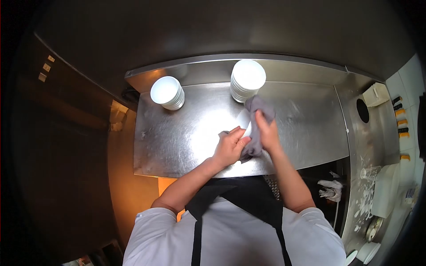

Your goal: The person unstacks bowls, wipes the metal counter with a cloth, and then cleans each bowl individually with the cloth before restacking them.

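Observation:
A white bowl (243,119) is held tilted over the steel counter, partly hidden by a grey cloth (254,144). My left hand (230,145) is closed on the near-left side of the bowl, with a fold of the cloth beside its fingers. On the other side, my right hand (267,131) grips the cloth and presses it against the bowl, thumb pointing away from me. Just beyond my hands stands a tall stack of white bowls (248,75). A shorter stack of white bowls (167,91) is at the left back.
The steel counter (177,142) has a raised back ledge (293,71). To the right is a wet steel sink-side surface (364,199) with a clear glass (370,173) and a white container (376,94). Knives with yellow-and-black handles (402,122) hang on the right wall. A whitish cloth (330,189) hangs below.

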A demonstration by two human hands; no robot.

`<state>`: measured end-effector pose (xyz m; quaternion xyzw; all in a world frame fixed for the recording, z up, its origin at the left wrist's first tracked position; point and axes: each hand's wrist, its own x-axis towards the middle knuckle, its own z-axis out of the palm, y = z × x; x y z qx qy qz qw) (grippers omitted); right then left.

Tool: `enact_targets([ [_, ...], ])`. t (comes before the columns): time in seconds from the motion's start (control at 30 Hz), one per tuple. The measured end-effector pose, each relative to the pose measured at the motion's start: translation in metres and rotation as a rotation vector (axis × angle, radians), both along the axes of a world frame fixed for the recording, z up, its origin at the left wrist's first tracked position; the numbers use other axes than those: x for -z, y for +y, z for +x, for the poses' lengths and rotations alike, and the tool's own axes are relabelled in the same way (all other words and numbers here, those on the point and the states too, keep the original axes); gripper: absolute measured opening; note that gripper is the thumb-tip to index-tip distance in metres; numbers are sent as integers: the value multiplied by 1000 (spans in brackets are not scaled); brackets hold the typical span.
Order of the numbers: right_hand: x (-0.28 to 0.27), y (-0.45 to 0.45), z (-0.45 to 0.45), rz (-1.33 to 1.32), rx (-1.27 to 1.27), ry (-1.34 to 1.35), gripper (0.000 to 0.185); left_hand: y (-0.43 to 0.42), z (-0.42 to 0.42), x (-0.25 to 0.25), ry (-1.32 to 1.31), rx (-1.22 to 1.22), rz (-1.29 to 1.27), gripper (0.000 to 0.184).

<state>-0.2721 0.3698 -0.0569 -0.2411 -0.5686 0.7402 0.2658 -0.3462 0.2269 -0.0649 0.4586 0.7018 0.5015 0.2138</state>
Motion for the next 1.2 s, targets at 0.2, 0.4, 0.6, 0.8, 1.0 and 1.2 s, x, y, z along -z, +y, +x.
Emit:
enact_targets([
  [0.2, -1, 44, -5, -928, -444, 194, 49, 4, 4, 27, 367, 157, 366, 28],
  [0.4, 16, 24, -2, -799, -348, -66, 62, -10, -7, 55, 526, -14, 399, 29],
  [0.6, 33, -13, 13, -827, -332, -22, 50, -32, -49, 25, 434, -418, 205, 24],
  [0.8, 9, 30, 53, -911, -123, 42, 63, -87, -145, -49, 940, -595, 151, 21],
  [1.0, 16, 42, 60, -822, -25, 177, 49, -109, -169, -44, 1108, -590, -125, 18],
  [1.2, 35, 38, 48, -795, -39, 132, 47, -91, -174, -30, 1097, -527, -183, 18],
])
